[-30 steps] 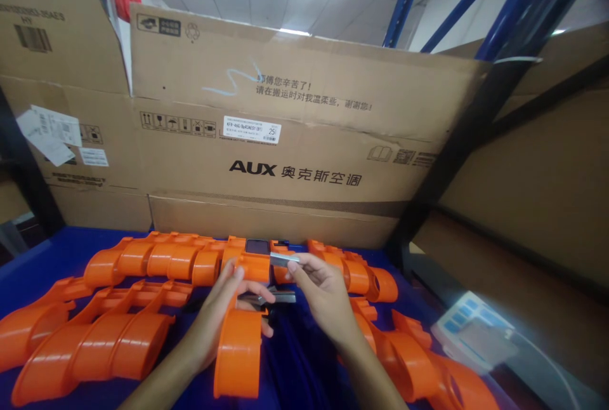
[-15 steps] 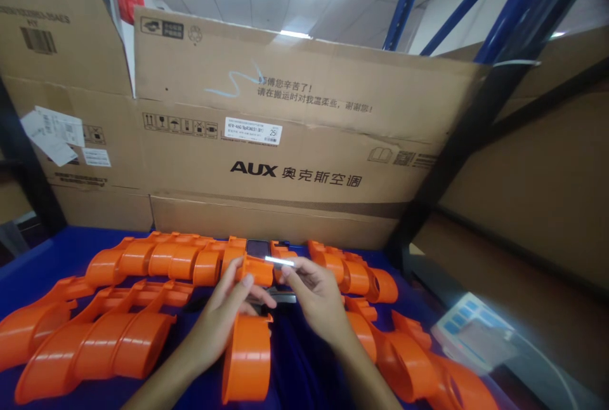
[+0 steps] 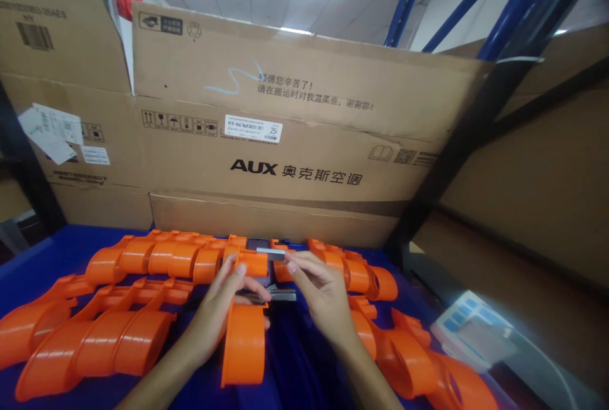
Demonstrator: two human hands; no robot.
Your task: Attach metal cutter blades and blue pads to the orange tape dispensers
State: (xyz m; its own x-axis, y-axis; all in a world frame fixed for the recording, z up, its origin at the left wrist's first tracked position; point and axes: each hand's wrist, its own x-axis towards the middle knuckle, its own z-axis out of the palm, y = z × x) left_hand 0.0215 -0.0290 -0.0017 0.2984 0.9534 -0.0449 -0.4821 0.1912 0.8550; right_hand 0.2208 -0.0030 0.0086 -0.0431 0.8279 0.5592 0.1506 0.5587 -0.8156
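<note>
My left hand point(image 3: 221, 302) is closed around an orange plastic tape dispenser body point(image 3: 252, 264), whose wide curved part point(image 3: 243, 345) hangs below the fingers. Between the thumb and fingers of my right hand point(image 3: 316, 280) is a small serrated metal blade point(image 3: 271, 254). Its teeth face up and its left end lies against the dispenser's upper edge. Just under the hands shows a shiny metal piece point(image 3: 283, 295), partly covered by the left fingers; I cannot tell what it belongs to.
Rows of similar orange parts point(image 3: 98, 343) lie left and right on the blue surface point(image 3: 190, 391). A dark flat device point(image 3: 257, 244) lies behind the hands. A cardboard panel point(image 3: 295, 207) stands at the back. At right sits a white-and-blue device point(image 3: 476, 330) beside a dark rack post point(image 3: 428, 188).
The blade has moved left against the dispenser's upper edge. The dispenser in my left hand has shifted slightly left and up.
</note>
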